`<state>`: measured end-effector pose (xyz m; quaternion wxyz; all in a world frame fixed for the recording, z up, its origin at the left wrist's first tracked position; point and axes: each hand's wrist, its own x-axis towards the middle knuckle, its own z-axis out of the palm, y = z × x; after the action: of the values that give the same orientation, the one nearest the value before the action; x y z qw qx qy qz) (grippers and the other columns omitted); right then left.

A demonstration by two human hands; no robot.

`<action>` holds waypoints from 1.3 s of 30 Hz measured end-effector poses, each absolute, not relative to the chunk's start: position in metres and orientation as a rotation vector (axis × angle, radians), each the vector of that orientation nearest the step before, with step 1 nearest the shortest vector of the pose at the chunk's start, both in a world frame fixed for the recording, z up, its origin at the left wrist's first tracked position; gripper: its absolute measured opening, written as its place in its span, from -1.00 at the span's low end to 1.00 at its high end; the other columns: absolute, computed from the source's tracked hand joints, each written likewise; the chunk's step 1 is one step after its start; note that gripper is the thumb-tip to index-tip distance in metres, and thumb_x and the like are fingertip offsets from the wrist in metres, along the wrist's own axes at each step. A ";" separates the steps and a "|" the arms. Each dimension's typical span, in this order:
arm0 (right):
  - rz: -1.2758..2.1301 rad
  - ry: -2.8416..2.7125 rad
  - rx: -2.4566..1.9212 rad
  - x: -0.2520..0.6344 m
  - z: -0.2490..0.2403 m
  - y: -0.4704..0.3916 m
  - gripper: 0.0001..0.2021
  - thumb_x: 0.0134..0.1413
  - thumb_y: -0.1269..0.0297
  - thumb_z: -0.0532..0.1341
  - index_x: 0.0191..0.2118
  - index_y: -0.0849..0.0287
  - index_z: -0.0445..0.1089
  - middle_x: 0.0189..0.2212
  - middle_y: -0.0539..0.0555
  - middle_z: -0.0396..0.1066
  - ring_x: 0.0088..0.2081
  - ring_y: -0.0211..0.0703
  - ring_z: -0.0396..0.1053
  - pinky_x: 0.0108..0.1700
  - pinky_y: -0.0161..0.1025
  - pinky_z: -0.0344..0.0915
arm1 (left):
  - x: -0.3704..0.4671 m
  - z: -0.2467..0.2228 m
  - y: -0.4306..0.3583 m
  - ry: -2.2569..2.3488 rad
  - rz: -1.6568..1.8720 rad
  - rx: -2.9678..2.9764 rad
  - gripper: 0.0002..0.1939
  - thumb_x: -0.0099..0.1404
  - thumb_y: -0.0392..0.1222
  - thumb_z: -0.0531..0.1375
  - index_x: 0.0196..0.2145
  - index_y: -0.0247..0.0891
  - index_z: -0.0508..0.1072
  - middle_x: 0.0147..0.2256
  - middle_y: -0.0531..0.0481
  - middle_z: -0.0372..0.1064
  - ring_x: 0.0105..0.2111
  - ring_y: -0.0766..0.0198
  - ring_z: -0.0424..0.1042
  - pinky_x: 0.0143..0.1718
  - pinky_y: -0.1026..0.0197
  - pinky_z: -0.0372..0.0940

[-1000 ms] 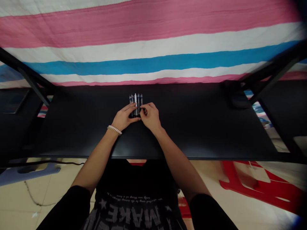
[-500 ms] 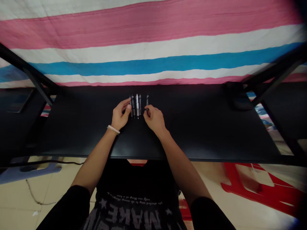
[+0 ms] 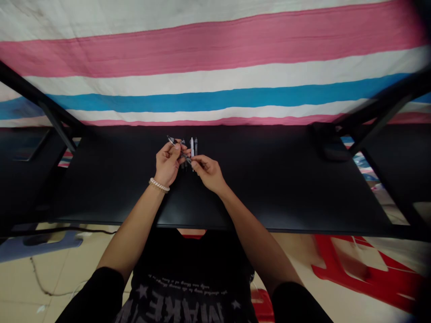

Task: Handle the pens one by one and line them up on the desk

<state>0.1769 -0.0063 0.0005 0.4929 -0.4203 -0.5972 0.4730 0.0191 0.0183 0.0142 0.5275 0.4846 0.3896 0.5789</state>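
Note:
A dark, clear-barrelled pen [image 3: 186, 158] slants between my two hands, lifted over the table. My left hand [image 3: 166, 165] pinches its upper part between thumb and fingers. At the lower right end, the thumb and fingertips of my right hand [image 3: 210, 172] close on the same pen. Beneath the hands a white pen [image 3: 192, 147] lies on the black table [image 3: 276, 179], beside a dark translucent pen [image 3: 196, 146]. More dark pens [image 3: 183, 166] lie to the left, partly covered by my left fingers.
A striped cloth [image 3: 215, 58] hangs behind the table's far edge. Black frame legs slope down at both sides, with a dark object [image 3: 332, 143] near the right one. A red stool [image 3: 363, 269] and a blue-grey stool [image 3: 50, 244] stand below.
My right hand has moved left with the pen that lay apart at the right. My left hand has left the row and now grips that pen too. The view has tilted slightly up.

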 end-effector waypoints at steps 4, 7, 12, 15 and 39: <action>1.226 -1.369 -1.079 0.181 -0.002 -0.005 -0.52 0.26 -0.19 0.13 -0.30 0.15 0.52 -0.61 -0.04 0.38 -0.64 -0.33 0.25 -0.60 -0.34 0.18 | 0.037 0.019 0.019 0.804 1.505 0.880 -0.66 0.23 0.03 0.40 -0.18 -0.21 0.46 -0.18 -0.09 0.58 -0.06 0.12 0.58 0.03 0.06 0.47; 0.985 -1.384 -1.144 0.184 -0.004 -0.004 -0.67 0.22 -0.05 0.24 -0.28 0.11 0.58 -0.54 -0.01 0.43 -0.53 -0.27 0.36 -0.44 -0.29 0.35 | 0.045 0.014 0.018 0.843 1.557 0.706 -0.63 0.11 -0.01 0.48 -0.27 -0.26 0.49 -0.25 -0.10 0.59 -0.12 0.11 0.61 0.03 0.05 0.46; 1.028 -1.240 -1.056 0.184 -0.006 0.001 -0.68 0.07 0.01 0.38 -0.11 0.06 0.56 -0.32 0.05 0.53 -0.37 -0.21 0.47 -0.32 -0.23 0.47 | 0.040 0.012 0.017 0.865 1.569 0.628 -0.72 0.14 -0.11 0.46 -0.29 -0.27 0.50 -0.23 -0.11 0.60 -0.12 0.12 0.60 0.05 0.03 0.43; 1.080 -1.210 -1.007 0.185 -0.008 0.005 -0.73 0.07 -0.02 0.37 -0.30 0.10 0.56 -0.36 0.06 0.51 -0.38 -0.22 0.48 -0.31 -0.23 0.48 | 0.037 0.014 0.018 0.846 1.547 0.605 -0.76 0.17 -0.15 0.45 -0.30 -0.27 0.50 -0.24 -0.11 0.60 -0.11 0.11 0.60 0.07 0.00 0.42; 0.820 -1.248 -1.070 0.186 -0.004 0.000 -0.91 0.04 0.26 0.40 -0.27 0.04 0.63 -0.30 0.04 0.58 -0.27 -0.17 0.53 -0.27 -0.20 0.47 | 0.037 0.014 0.015 0.771 1.575 0.457 -0.89 0.26 -0.27 0.38 -0.29 -0.28 0.52 -0.26 -0.04 0.58 -0.13 0.20 0.60 0.07 0.09 0.40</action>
<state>0.1860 -0.0005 -0.0040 0.6070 -0.4629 -0.5400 0.3545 0.0369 0.0155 0.0145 0.6166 0.1986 0.3349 0.6842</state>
